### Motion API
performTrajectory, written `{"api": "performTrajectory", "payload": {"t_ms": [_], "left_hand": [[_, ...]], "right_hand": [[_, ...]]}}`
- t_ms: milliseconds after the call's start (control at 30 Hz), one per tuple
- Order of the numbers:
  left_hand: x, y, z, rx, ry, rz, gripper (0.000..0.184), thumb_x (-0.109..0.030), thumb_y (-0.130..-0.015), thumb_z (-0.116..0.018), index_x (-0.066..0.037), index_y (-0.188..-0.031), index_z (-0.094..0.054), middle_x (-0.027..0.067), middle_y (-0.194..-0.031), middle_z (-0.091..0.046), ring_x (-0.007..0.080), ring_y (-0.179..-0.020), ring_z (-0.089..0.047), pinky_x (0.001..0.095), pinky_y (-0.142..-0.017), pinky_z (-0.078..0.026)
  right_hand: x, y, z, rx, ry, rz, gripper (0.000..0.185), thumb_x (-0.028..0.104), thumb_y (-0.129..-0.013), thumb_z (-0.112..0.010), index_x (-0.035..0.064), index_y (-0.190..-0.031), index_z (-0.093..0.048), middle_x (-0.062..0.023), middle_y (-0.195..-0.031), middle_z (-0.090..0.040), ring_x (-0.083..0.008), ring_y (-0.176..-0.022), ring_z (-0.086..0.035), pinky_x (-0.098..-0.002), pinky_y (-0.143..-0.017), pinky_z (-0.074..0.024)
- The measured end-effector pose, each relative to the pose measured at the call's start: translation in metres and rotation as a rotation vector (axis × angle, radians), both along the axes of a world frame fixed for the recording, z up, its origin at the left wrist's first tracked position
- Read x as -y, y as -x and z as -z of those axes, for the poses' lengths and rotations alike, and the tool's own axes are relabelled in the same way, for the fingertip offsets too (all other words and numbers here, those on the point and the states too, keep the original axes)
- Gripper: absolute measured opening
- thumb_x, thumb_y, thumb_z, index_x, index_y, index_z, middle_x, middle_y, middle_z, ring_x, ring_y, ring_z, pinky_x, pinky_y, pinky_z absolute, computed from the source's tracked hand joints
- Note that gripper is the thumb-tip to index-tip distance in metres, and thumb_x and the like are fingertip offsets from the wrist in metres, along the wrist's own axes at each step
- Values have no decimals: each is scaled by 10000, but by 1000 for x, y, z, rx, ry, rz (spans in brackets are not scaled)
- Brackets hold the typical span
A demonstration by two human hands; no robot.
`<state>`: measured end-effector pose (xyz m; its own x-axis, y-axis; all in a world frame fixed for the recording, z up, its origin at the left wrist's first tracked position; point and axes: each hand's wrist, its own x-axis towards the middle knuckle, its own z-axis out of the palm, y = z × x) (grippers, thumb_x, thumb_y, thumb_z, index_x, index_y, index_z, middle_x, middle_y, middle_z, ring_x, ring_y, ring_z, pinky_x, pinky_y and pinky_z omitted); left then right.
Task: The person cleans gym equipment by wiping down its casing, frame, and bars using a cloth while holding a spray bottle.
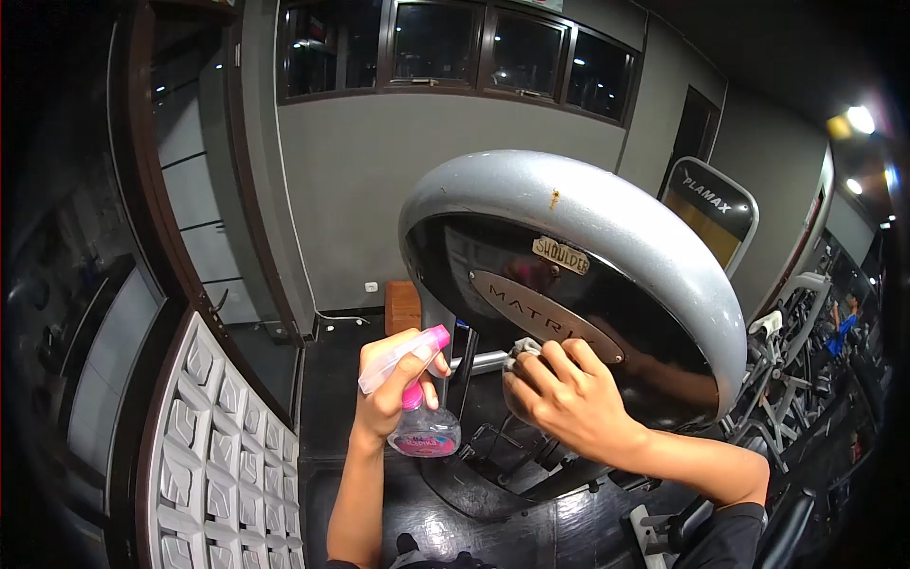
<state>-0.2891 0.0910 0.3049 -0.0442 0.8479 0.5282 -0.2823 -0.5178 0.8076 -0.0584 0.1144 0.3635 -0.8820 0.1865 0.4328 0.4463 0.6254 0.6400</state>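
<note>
My left hand (387, 389) is wrapped round the neck of a clear spray bottle (427, 434) with a pink and white trigger head. Some clear liquid seems to be inside, and a pink label marks its front. Bunched in my closed right hand (569, 394) is a grey cloth (521, 353), mostly hidden by the fingers. That hand is at the lower part of the black panel (474, 248) of a gym machine, over the end of its "MATRIX" plate (540, 313). Whether the cloth touches the panel I cannot tell. A silver rim (588, 190) curves round the panel.
A white lattice panel (218, 446) stands at the left, beside a door (190, 190). Behind the machine are a brown box (403, 308) and a grey wall (351, 180). More gym equipment (787, 370) crowds the right, with a person in blue (840, 332) far off.
</note>
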Motion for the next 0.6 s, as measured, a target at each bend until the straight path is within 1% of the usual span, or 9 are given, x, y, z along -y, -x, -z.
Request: {"api": "performTrajectory", "payload": {"t_ms": [100,200,300,367,400,433,500,533,600], "left_hand": [[-6,2,4,25,3,9,329,-207,-918,-527,109,-925,-618,149,-793,-630,154,-530,-588,236,-473,-477],[-12,1,8,28,-1,38,337,-217,-920,-535,109,-936,-619,148,-790,-631,150,-526,-585,235,-471,-476],[-15,2,10,11,3,31,338,-216,-920,-540,111,-946,-620,148,-791,-634,147,-523,-585,233,-470,-475],[-17,5,11,3,16,5,338,-222,-911,-535,106,-927,-614,151,-779,-632,153,-512,-582,237,-459,-479],[-17,7,12,-5,28,-24,337,-228,-903,-529,100,-907,-608,154,-766,-630,160,-501,-579,242,-448,-484],[-17,9,14,-10,40,-52,338,-234,-894,-524,94,-888,-602,158,-753,-628,167,-490,-576,246,-437,-488],[-21,15,20,-10,39,-57,337,-231,-897,-522,96,-895,-602,157,-752,-626,165,-488,-574,245,-435,-484],[-23,17,22,-16,37,-56,337,-229,-901,-520,98,-902,-602,157,-750,-624,163,-487,-571,243,-432,-480],[-25,19,25,-23,44,-47,337,-226,-903,-517,99,-906,-602,157,-745,-621,163,-482,-567,242,-428,-474]], "right_hand": [[-7,8,2,-9,53,4,198,173,-725,-620,29,-857,-652,-71,-876,-598,-191,-892,-558,-308,-772,-430],[-28,32,12,-2,-44,-57,235,185,-729,-605,28,-900,-642,-80,-917,-605,-194,-901,-558,-309,-796,-434],[-34,47,16,16,-101,-47,228,195,-731,-601,31,-881,-649,-87,-921,-613,-203,-945,-561,-307,-814,-429],[-23,44,12,38,-51,32,216,199,-724,-601,33,-850,-654,-92,-907,-614,-215,-968,-563,-313,-823,-424],[-13,40,6,55,19,79,195,198,-711,-601,38,-812,-651,-97,-886,-613,-222,-972,-562,-321,-829,-420],[-7,37,2,81,-11,108,155,206,-723,-622,75,-803,-643,-59,-862,-584,-197,-880,-547,-324,-789,-422],[7,30,-10,136,75,201,151,202,-722,-622,77,-800,-653,-58,-861,-587,-202,-870,-548,-338,-795,-420],[7,29,-16,89,74,162,133,185,-697,-615,57,-723,-640,-66,-759,-577,-215,-878,-561,-326,-806,-411],[4,24,-24,70,159,137,145,183,-708,-620,81,-796,-672,-51,-799,-583,-206,-865,-554,-331,-793,-414]]}}
